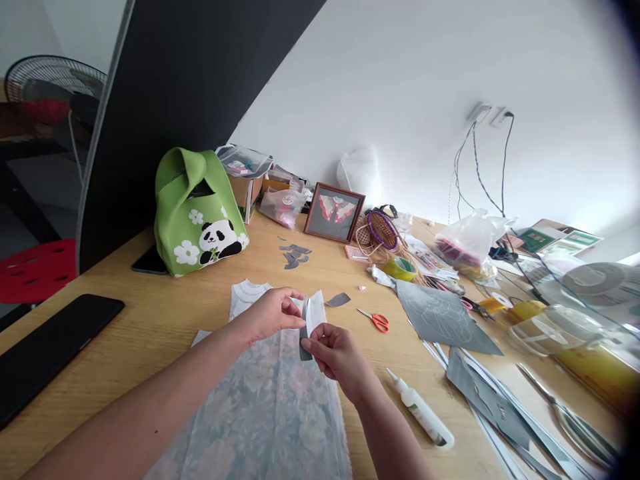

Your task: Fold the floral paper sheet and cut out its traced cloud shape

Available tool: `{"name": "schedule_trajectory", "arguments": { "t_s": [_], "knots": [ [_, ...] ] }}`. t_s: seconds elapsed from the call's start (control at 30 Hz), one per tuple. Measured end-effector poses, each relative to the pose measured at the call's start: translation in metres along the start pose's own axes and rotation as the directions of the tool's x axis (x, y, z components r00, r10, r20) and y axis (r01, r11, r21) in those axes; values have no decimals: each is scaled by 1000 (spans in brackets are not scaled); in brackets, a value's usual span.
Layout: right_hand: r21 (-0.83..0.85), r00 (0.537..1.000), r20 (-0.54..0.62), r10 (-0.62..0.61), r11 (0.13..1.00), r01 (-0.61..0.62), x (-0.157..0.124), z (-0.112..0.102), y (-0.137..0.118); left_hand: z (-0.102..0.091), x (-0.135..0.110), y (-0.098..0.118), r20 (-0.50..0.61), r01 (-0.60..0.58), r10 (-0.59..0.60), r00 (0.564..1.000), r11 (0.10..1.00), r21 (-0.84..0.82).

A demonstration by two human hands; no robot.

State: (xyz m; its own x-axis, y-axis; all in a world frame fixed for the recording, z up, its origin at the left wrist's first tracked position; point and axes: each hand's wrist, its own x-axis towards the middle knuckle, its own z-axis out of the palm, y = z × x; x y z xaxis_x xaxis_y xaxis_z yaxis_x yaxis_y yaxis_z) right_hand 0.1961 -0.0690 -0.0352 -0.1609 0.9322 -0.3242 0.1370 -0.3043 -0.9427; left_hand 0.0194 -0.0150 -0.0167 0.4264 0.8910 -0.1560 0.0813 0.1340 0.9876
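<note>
Fingers of left hand (273, 312) and right hand (336, 353) pinch one grey strip (305, 333) — perhaps backing | one scissors (376, 321)

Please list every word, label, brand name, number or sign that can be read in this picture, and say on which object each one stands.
No text can be read.
Green panda bag: only a panda and flowers, no words.
Green packages at the far right: print too small and blurred.
Glue bottle: no legible label.
Clear plastic bags: contents blurred, nothing readable.
Grey strip held between left hand and right hand: no writing visible.
</note>
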Motion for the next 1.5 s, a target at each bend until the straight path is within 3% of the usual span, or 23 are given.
{"name": "schedule_trajectory", "arguments": {
  "t_s": [0.17, 0.37, 0.63, 0.7, 0.8, 0.87, 0.97, 1.07, 1.13, 1.23, 1.5],
  "knots": [
    [-25, 996, -40, -83, 996, 82, 4, -4, 2, 3, 5, -8, -33, -11, 9, 999, 998, -58],
    [69, 989, -47, -143, 987, 146, 12, -5, 12, 4, 8, -7, -104, -21, 6, 995, 989, -144],
    [-46, 929, -278, -244, 970, 241, 21, -21, 12, 4, 14, -19, -102, -6, -21, 995, 966, -260],
    [-95, 911, -318, -264, 965, 246, 22, -31, 9, 6, 14, -20, -123, -14, -8, 992, 984, -177],
    [-229, 870, -380, -315, 943, 241, 25, -44, 9, 12, 13, -23, -155, -92, 116, 981, 984, 153],
    [-347, 830, -417, -371, 909, 231, 28, -50, 9, 18, 10, -28, -93, -202, 263, 960, 886, 418],
    [-533, 758, -435, -487, 817, 219, 33, -54, 9, 26, 6, -39, 108, -396, 446, 888, 626, 672],
    [-678, 696, -404, -593, 705, 208, 35, -53, 8, 32, 4, -51, 239, -475, 517, 822, 392, 788],
    [-748, 664, -375, -647, 634, 196, 36, -53, 11, 34, 3, -58, 282, -476, 512, 812, 298, 828],
    [-829, 631, -319, -707, 531, 175, 37, -53, 19, 38, 2, -62, 323, -473, 473, 820, 242, 847],
    [-949, 608, -159, -778, 290, 122, 37, -53, 30, 42, 0, -64, 345, -471, 437, 831, 220, 854]
  ]
}}
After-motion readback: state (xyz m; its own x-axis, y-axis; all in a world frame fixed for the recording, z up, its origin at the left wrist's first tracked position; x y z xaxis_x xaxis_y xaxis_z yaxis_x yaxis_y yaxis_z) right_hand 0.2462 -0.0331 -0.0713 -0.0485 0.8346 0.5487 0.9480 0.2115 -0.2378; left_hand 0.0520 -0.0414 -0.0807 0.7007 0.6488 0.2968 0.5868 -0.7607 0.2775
